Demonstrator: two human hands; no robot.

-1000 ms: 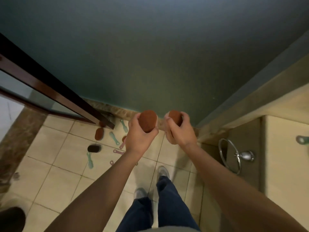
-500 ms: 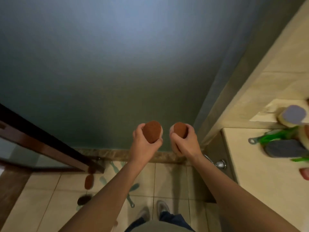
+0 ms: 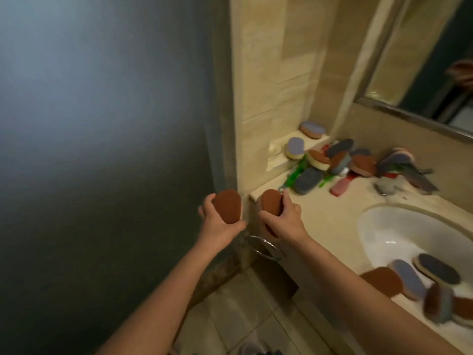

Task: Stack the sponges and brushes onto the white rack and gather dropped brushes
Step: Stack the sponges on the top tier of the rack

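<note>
Left hand (image 3: pixel 217 224) gripped brown sponge (image 3: pixel 227 206), right hand (image 3: pixel 286 221) gripped second brown sponge (image 3: pixel 270 203) over table (image 3: pixel 320 208) edge, white rack (image 3: pixel 276 162) well beyond hands, loose sponges in sink (image 3: pixel 396 231)

place: home bathroom — white basin (image 3: pixel 378 226) | wall mirror (image 3: pixel 419 73) | tiled floor (image 3: pixel 230 316)

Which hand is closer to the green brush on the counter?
Right. The right hand, gripping a brown oval sponge, is in front of the green plastic brush; the left hand, gripping another brown sponge, is farther left.
</note>
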